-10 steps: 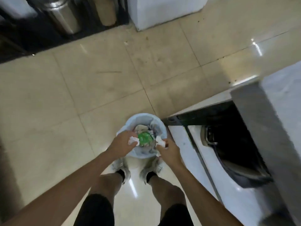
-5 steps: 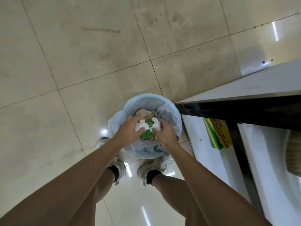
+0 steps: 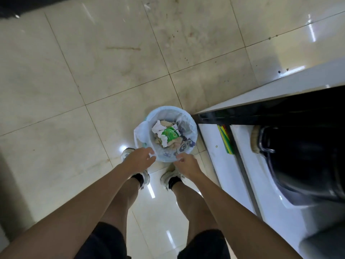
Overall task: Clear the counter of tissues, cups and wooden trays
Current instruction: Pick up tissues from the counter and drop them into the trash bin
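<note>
2 empty hands [image 3: 140,159] [image 3: 186,164], 1 lined bin [image 3: 192,128], 2 white tissues [image 3: 157,128] [image 3: 164,140] inside

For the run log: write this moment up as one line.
stage: tissues binned | left hand: empty, open | right hand: empty, loosely curled | white tissues: in lined waste bin on green packet | bin: on floor beside counter

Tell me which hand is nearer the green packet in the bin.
Right hand, just below the green packet, bottom right. Left hand is farther, lower left by the bin rim.
</note>
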